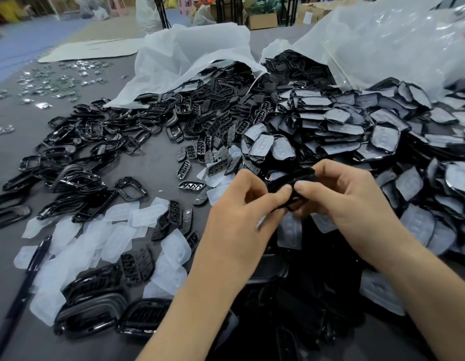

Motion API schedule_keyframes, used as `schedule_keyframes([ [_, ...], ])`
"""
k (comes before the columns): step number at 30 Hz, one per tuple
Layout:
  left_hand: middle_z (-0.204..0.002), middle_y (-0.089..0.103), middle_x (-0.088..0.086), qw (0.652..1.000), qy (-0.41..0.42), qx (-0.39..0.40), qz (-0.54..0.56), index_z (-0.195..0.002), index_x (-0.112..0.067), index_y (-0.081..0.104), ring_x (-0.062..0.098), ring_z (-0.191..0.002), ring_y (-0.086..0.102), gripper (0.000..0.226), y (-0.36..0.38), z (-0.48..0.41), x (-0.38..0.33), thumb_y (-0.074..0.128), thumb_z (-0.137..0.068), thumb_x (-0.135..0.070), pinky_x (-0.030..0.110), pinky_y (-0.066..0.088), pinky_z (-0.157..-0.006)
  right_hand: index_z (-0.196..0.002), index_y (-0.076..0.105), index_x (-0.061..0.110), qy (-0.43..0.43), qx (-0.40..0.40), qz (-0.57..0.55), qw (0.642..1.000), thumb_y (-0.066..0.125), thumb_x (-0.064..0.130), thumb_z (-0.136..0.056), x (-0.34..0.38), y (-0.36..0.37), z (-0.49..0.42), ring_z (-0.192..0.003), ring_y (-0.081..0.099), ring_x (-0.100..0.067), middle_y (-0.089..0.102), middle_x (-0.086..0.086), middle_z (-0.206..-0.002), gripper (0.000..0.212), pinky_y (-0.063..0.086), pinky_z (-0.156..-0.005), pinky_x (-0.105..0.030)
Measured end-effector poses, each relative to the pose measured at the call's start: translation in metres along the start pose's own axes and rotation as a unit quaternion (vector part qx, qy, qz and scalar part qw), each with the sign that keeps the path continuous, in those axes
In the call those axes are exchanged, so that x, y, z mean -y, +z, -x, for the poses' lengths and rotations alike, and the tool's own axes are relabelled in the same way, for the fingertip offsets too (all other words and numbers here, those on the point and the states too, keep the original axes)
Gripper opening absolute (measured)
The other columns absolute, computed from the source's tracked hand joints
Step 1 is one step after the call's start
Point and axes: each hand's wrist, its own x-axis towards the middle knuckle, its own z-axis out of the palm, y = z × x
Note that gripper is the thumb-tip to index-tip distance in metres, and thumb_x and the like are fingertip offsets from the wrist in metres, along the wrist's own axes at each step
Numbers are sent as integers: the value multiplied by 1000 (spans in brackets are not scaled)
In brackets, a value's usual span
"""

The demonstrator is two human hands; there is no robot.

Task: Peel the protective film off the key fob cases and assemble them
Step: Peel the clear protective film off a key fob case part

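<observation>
Left hand (239, 204) and right hand (346, 196) together pinch one black key fob case (286, 179) — two bags (189, 45) behind.

Both hands (291, 201) pinch one black case (288, 182); film-covered cases (356, 136) heaped behind.

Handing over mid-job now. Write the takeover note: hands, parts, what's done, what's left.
Left hand pinches a black plastic key fob case above the table; right hand grips its other end.
Film-covered black cases are heaped at right, glossy black frames piled at left, loose translucent white sheets at near left.
Done: apparently some films peeled.
Left: the held case, then the large heap.
</observation>
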Motion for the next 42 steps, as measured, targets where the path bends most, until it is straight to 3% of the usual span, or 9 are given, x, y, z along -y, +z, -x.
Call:
schedule_keyframes([
  [6,-110,57,-13,987,-100,22,124,-123,-36,57,2,-81,59,45,-4,-2,-3,68,-81,-21,8,45,-79,-82,53,-1,-23,55,30,998,58,-4,-89,3,-6,-1,-47,60,-18,64,-9,-59,8,51,-48,-23],
  [13,-79,70,-17,971,-153,74,168,-109,-40,65,-1,-73,64,33,-1,2,2,56,-86,-17,18,50,-71,-80,62,15,-76,55,145,985,69,11,-84,-2,0,3,-45,61,-22,66,-8,-58,9,53,-45,-31],
  [20,-90,75,-3,887,-323,-153,293,-99,-20,63,18,-84,73,26,-29,-10,43,49,-95,2,28,58,-77,-74,65,26,-145,-106,173,968,65,25,-90,14,-35,-6,-48,58,-11,69,0,-65,16,46,-46,-20],
  [27,-90,71,-1,799,-403,-280,347,-93,-8,62,22,-80,74,22,-44,-12,66,45,-97,5,33,57,-80,-78,66,24,-169,6,304,938,69,19,-86,6,4,3,-63,64,-20,67,5,-66,10,52,-64,-32],
  [30,-90,71,-2,792,-399,-287,363,-95,-7,62,23,-81,74,20,-46,-12,65,45,-97,4,34,57,-81,-89,70,15,-186,105,396,893,69,11,-85,9,27,-7,-78,63,-11,68,6,-80,6,50,-76,-27],
  [34,-83,74,-7,810,-390,-273,343,-97,-10,62,20,-82,74,21,-46,-14,61,45,-97,3,37,56,-86,-109,63,11,-192,226,571,765,60,17,-91,10,75,-37,-103,55,-23,61,-4,-105,19,44,-86,-34],
  [38,-94,74,0,833,-388,-240,312,-104,-11,64,20,-87,73,21,-43,-9,58,46,-97,-1,43,55,-89,-78,50,6,-215,264,693,635,53,-3,-85,6,110,-56,-90,61,-32,58,-12,-85,12,40,-64,-34],
  [40,-95,75,3,840,-387,-225,306,-110,-7,63,18,-85,73,22,-41,-9,56,46,-97,-2,44,55,-88,-85,56,4,-226,257,704,622,53,-6,-83,2,110,-59,-88,62,-32,61,-14,-90,10,38,-63,-34],
  [42,-97,74,5,836,-390,-220,318,-114,-5,62,19,-87,73,23,-38,-11,54,47,-97,-1,45,55,-89,-88,59,5,-243,203,652,689,55,0,-85,-4,103,-58,-88,61,-32,64,-14,-92,7,40,-64,-34],
])
